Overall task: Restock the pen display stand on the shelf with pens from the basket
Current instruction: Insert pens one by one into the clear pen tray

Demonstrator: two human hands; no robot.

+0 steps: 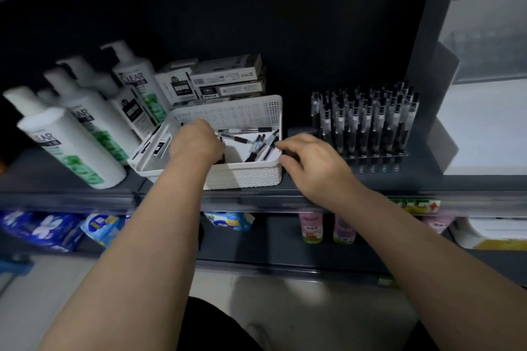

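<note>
A white perforated basket (242,177) stands on the dark shelf, with several black-and-clear pens (256,145) loose inside. My left hand (196,142) reaches down into the basket with curled fingers, and a dark pen (222,151) shows under them. My right hand (310,162) is at the basket's right rim. Its fingers are curled, with the index tip at the pen ends and the thumb outside the wall. Whether it holds anything is hidden. To the right, the clear pen display stand (370,155) holds several rows of upright pens (365,120).
White CLEAR shampoo bottles (71,145) lean at the left. Stacked pen boxes (225,80) sit behind the basket. A grey and white box (479,100) stands right of the stand. The shelf below holds blue packets (42,228) and pink bottles (310,225).
</note>
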